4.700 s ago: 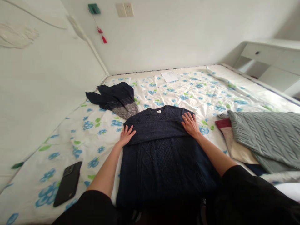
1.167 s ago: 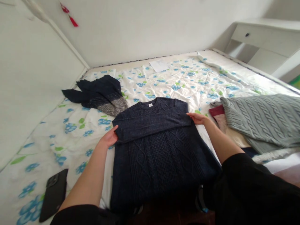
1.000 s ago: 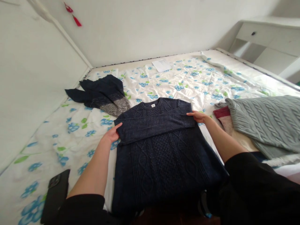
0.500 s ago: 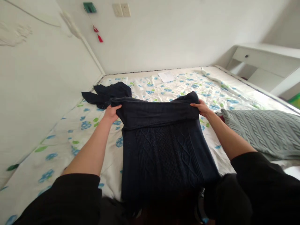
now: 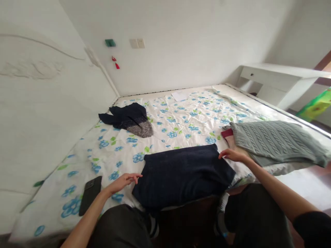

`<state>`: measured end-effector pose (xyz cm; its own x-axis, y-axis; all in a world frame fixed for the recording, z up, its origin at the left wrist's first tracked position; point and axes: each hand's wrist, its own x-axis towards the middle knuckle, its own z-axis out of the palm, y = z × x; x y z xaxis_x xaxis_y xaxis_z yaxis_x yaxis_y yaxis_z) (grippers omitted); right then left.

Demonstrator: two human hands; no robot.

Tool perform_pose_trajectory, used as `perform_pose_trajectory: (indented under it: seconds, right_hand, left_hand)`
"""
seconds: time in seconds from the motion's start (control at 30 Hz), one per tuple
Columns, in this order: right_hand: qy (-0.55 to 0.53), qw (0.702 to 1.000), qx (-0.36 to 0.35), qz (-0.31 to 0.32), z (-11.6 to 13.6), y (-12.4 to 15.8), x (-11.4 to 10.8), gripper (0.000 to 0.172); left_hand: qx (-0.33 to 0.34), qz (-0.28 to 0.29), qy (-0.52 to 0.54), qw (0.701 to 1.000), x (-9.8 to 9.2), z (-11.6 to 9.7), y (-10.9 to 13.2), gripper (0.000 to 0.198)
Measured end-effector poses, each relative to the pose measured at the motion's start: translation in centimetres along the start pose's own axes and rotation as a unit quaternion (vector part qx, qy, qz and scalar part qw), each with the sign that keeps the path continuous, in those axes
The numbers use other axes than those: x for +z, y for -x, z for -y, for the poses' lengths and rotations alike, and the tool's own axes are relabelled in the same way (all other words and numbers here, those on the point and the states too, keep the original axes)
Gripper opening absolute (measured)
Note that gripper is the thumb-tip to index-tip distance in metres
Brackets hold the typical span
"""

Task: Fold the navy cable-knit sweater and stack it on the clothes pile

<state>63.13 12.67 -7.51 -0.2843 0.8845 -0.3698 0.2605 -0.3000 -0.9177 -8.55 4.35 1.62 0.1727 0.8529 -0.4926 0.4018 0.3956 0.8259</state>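
Observation:
A navy blue sweater (image 5: 181, 177) lies folded over on the front edge of the bed, its plain side up and its lower part reaching over the edge. At its left edge is my left hand (image 5: 125, 182), fingers stretched out and the tips at the cloth. My right hand (image 5: 232, 155) is at the upper right edge with fingers extended, its fingertips touching or just beside the fabric. Neither hand grips the sweater. The cable-knit front seen before is now hidden inside the fold.
A dark garment with a grey speckled part (image 5: 139, 128) lies at the back left. A black phone (image 5: 90, 195) is left of my left arm. Folded grey cable-knit knitwear (image 5: 274, 141) lies at right. Paper (image 5: 180, 95) rests far back on the flowered sheet (image 5: 172, 129). A white desk (image 5: 274, 81) stands beyond.
The raised part of the sweater has come down toward me, folding it over. Both hands have moved nearer and let go. My view has shifted, bringing the phone into sight.

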Motion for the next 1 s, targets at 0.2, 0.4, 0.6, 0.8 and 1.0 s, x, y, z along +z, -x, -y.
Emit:
perform_pose_trajectory:
  seconds: [0.2,0.4,0.6,0.8,1.0]
  right_hand:
    - [0.001,0.979,0.167,-0.114,2.2,1.7,4.0,0.032]
    - [-0.139,0.961,0.238,0.034,1.3,5.8,6.2,0.029]
    - [-0.189,0.970,0.153,-0.003,0.3,7.9,8.1,0.031]
    - [-0.273,0.957,0.056,-0.078,4.3,10.5,8.1,0.028]
    - [-0.269,0.954,-0.030,-0.129,9.0,10.9,6.1,0.028]
  left_hand:
    - [-0.063,-0.074,0.104,0.990,3.2,-2.7,-1.7,0.051]
    - [-0.187,0.043,0.135,0.972,4.9,-1.2,0.1,0.058]
    - [-0.191,-0.016,0.146,0.971,7.8,0.2,1.8,0.059]
    - [-0.065,-0.089,0.244,0.964,8.7,-3.8,4.6,0.041]
    - [-0.036,-0.117,0.312,0.942,5.4,-9.2,6.4,0.032]
